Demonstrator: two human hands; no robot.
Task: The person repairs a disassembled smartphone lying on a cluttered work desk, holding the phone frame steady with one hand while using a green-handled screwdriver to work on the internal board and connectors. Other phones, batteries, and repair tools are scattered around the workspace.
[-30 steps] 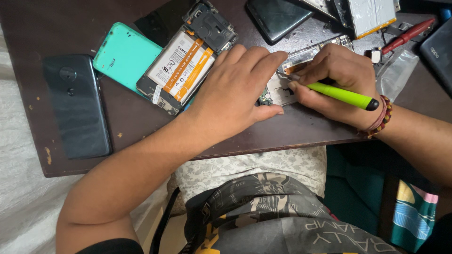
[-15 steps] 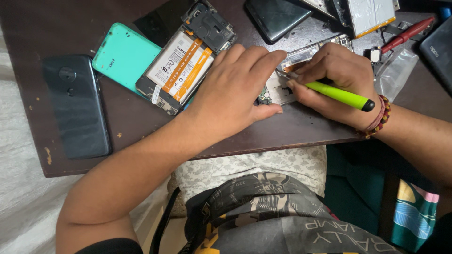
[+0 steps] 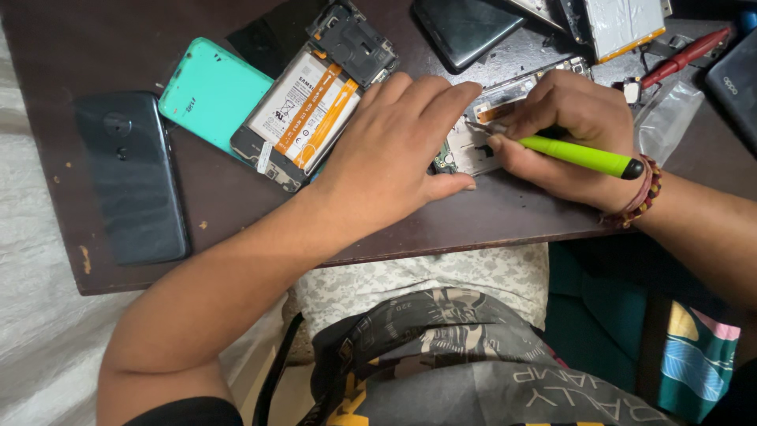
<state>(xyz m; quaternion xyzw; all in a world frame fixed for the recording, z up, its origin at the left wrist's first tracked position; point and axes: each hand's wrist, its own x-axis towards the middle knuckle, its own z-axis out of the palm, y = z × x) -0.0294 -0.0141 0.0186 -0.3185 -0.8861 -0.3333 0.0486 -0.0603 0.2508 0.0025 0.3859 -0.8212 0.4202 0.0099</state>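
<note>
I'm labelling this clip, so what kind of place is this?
Probably a phone repair bench. An opened phone lies with its battery exposed on the dark table, loose phones lie around it, and the right hand works a green screwdriver on a part steadied by the left hand.

dark phone (image 3: 130, 177), teal back cover (image 3: 211, 91), opened phone with battery (image 3: 307, 114); red tool (image 3: 684, 55)

Green screwdriver (image 3: 582, 155) slightly lower-angled.
</note>
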